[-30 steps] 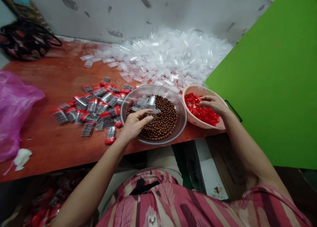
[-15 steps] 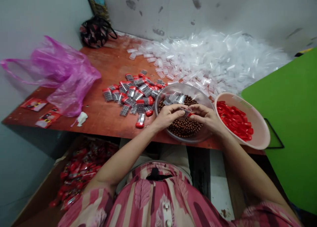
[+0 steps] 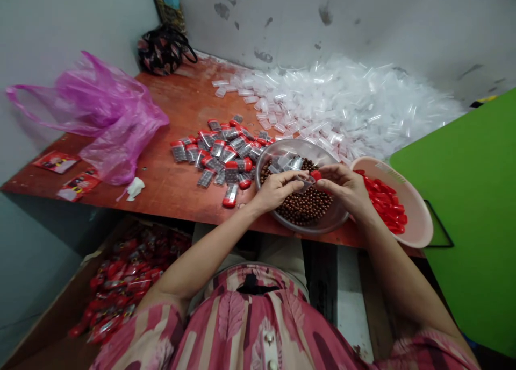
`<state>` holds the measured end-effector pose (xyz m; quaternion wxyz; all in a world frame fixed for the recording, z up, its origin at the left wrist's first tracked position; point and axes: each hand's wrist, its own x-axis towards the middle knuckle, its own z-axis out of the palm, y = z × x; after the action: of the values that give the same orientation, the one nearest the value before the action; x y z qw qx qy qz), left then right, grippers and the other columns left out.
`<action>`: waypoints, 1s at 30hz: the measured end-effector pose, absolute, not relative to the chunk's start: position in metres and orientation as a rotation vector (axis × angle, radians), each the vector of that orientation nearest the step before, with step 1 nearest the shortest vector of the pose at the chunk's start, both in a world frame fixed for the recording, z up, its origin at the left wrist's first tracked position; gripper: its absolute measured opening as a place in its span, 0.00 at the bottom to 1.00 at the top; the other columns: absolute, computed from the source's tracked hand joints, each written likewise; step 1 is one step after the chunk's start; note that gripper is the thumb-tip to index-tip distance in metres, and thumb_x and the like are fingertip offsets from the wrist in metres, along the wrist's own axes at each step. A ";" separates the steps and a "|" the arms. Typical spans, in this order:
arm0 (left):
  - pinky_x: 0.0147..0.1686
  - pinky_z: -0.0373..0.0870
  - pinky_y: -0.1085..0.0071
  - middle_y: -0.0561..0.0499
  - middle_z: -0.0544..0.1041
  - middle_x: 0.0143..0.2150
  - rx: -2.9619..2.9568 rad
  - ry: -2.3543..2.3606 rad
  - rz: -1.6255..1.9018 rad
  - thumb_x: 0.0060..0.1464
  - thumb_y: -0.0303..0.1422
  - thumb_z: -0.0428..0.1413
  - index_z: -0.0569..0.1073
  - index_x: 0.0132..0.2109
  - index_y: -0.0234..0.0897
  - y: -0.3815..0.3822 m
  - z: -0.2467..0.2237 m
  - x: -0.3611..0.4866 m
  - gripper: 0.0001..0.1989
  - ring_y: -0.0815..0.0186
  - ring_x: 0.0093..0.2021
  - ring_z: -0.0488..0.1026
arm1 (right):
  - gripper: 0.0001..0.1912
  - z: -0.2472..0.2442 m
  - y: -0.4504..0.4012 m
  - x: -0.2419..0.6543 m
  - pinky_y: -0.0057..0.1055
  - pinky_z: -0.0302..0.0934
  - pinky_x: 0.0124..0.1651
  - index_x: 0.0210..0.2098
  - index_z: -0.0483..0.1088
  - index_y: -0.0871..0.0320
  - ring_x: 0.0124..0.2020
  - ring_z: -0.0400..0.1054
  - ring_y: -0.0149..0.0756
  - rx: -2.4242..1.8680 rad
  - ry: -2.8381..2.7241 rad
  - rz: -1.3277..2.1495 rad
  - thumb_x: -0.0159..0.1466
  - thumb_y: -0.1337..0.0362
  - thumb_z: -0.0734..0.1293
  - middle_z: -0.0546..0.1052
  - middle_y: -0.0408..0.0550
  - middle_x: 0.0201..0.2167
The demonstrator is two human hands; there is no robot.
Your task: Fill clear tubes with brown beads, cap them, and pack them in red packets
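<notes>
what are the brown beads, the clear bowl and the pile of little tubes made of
The brown beads look like polished wood or plastic, smooth and glossy; the look can't settle which. The clear bowl seems to be rigid transparent plastic, with a shiny rim. The little tubes look like thin clear plastic, translucent and glinting.

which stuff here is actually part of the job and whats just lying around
Part of the job: left hand holding a clear plastic tube; right hand pinching a red cap; clear bowl of brown beads; pink bowl of red caps; heap of clear tubes; capped tubes.

Lying about: magenta plastic bag; patterned handbag; white wad.
</notes>
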<state>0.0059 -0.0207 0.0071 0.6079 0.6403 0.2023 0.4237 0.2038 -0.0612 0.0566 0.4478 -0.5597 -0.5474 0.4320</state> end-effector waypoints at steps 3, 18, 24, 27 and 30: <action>0.48 0.68 0.69 0.47 0.80 0.45 1.551 0.564 0.977 0.58 0.38 0.53 0.76 0.49 0.35 -0.023 0.006 0.008 0.16 0.62 0.45 0.76 | 0.21 0.069 -0.068 0.201 0.37 0.68 0.43 0.46 0.72 0.49 0.37 0.74 0.39 -1.365 -1.512 0.815 0.54 0.57 0.74 0.79 0.44 0.36; 0.48 0.69 0.71 0.49 0.81 0.47 1.695 0.622 1.069 0.57 0.34 0.54 0.79 0.48 0.37 -0.033 0.006 0.008 0.14 0.62 0.46 0.77 | 0.12 0.072 -0.075 0.197 0.33 0.64 0.38 0.46 0.74 0.51 0.34 0.70 0.38 -1.343 -2.219 0.368 0.63 0.60 0.65 0.76 0.48 0.33; 0.47 0.70 0.70 0.49 0.81 0.45 1.763 0.673 1.030 0.57 0.31 0.54 0.79 0.47 0.38 -0.033 0.005 0.008 0.13 0.61 0.44 0.78 | 0.12 0.059 -0.072 0.194 0.33 0.65 0.36 0.45 0.75 0.52 0.34 0.71 0.38 -1.435 -2.242 0.298 0.63 0.59 0.64 0.75 0.50 0.33; 0.47 0.70 0.69 0.50 0.81 0.45 1.641 0.706 1.056 0.57 0.32 0.54 0.79 0.47 0.38 -0.030 0.005 0.010 0.14 0.61 0.45 0.77 | 0.14 0.060 -0.066 0.192 0.36 0.67 0.42 0.46 0.75 0.50 0.37 0.72 0.39 -1.364 -2.050 0.491 0.62 0.58 0.67 0.76 0.48 0.35; 0.50 0.69 0.67 0.49 0.80 0.47 1.385 0.635 1.117 0.55 0.36 0.56 0.78 0.49 0.36 -0.026 0.004 0.012 0.16 0.60 0.48 0.76 | 0.25 0.065 -0.067 0.193 0.41 0.67 0.48 0.52 0.71 0.45 0.44 0.73 0.43 -1.306 -1.735 0.806 0.55 0.54 0.73 0.78 0.46 0.42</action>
<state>0.0118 -0.0260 0.0039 0.5862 0.5940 0.2724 0.4789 0.1929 -0.0673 0.0646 0.4010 -0.5166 -0.6860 0.3189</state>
